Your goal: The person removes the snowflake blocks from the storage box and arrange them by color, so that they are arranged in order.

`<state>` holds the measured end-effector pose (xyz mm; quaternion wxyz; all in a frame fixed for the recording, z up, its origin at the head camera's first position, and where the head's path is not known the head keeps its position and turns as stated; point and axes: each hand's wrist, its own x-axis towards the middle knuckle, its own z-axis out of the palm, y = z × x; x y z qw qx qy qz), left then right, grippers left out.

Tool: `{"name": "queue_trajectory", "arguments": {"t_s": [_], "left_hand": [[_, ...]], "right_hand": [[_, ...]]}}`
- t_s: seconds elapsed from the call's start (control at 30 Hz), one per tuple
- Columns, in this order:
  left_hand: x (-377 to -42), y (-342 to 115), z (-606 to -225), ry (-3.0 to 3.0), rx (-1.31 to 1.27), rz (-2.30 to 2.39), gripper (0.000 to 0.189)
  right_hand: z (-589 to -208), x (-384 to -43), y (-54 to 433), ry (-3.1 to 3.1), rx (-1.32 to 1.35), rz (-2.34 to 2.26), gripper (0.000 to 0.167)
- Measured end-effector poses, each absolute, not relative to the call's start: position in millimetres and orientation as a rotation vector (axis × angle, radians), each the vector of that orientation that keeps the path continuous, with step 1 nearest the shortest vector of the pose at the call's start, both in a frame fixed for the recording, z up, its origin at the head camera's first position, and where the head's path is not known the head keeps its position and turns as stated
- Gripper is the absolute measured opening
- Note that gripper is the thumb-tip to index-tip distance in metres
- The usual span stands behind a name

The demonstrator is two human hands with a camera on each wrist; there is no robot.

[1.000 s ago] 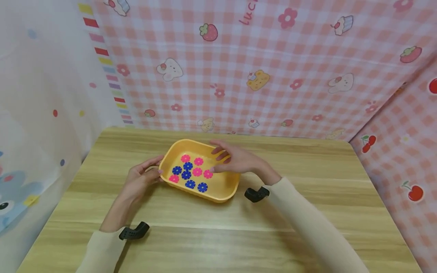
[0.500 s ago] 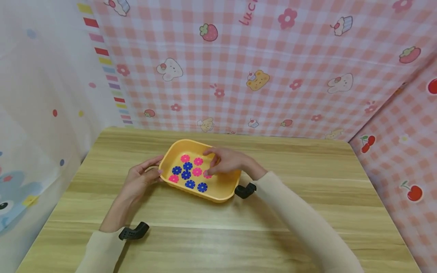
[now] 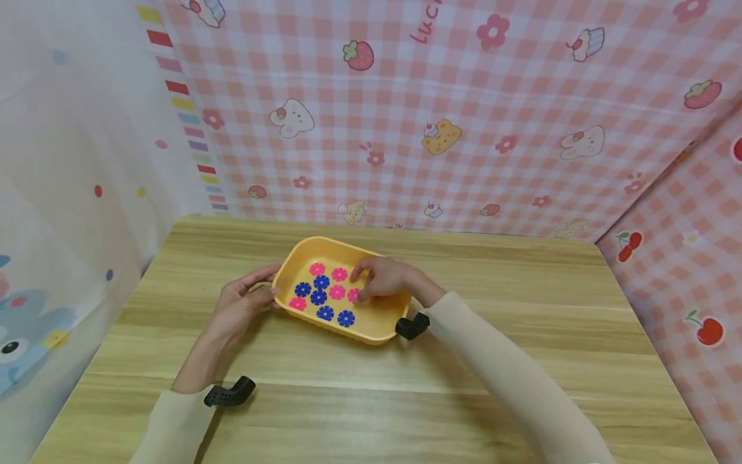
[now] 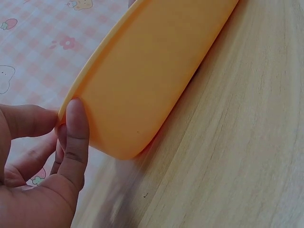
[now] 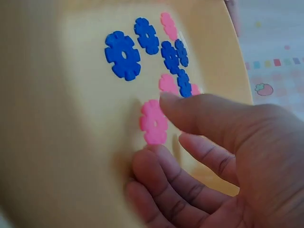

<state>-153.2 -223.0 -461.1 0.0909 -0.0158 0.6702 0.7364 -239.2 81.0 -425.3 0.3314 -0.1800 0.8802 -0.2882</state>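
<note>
A yellow plastic tray [image 3: 371,325] rests on the table, holding several pink and blue notched snowflake discs. My left hand [image 3: 240,303] grips its left end, with thumb and fingers pinching the rim in the left wrist view. Inside the tray is my right hand [image 3: 385,277], fingers bent and spread apart. In the right wrist view, a pink snowflake disc [image 5: 153,122] lies between thumb tip and fingertips, seemingly flat on the tray bottom. The thumb is at its edge; whether it touches is unclear. A blue snowflake disc [image 5: 122,55] lies beyond.
The wooden table [image 3: 324,412] extends around the tray. Behind it hangs a pink checked cloth [image 3: 394,187], with a white patterned cloth [image 3: 75,148] at the left and a cherry-print cloth [image 3: 678,270] at the right. Black wrist mounts [image 3: 232,392] sit on both sleeves.
My right hand has come down and left into the tray, then drawn slightly back from the rightmost pink disc. The left hand and tray stay in place; the discs show no clear movement.
</note>
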Motion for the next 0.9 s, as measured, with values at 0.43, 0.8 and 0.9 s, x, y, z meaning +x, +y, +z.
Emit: {"name": "queue_trajectory", "arguments": {"t_s": [0.43,0.8,0.9], "left_hand": [[-154,-223,-463,1.973,-0.063,2.205,0.055],[-152,-222,-461,1.993,-0.073,2.186,0.054],[-152,-221,-460,1.996,-0.078,2.183,0.054]], "right_hand": [[-434,-233,77,2.415,-0.517,-0.724,0.024],[-437,-231,77,2.478,-0.572,-0.665,0.024],[-436,-231,77,2.486,-0.601,-0.665,0.024]]}}
